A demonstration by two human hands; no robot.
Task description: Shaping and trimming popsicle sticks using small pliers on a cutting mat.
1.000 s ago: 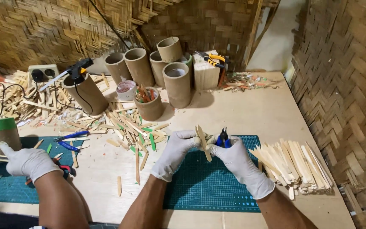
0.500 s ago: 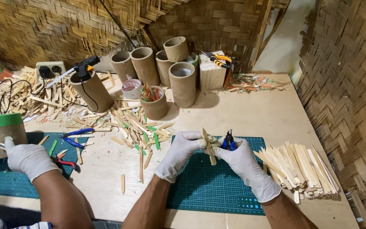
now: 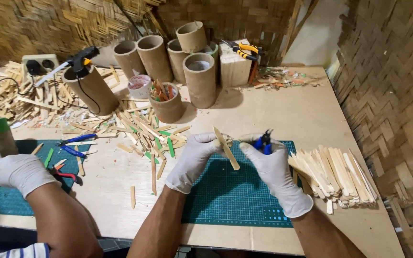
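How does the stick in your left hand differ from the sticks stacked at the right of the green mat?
The held stick is single, raised off the cutting mat and slanted, pinched by the left hand. The stacked sticks are many, lying flat on the table, untouched, roughly side by side. The right hand, holding blue-handled cutters, is next to the held one. Both are pale, flat wood.

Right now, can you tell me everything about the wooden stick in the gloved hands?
The wooden stick is flat, thin and pale, like an ice-lolly stick, with one pointed-looking top end. It tilts, top toward the left, over the green cutting mat. The left hand, in a white glove, pinches its upper part. The right hand sits beside it, holding blue-handled cutters.
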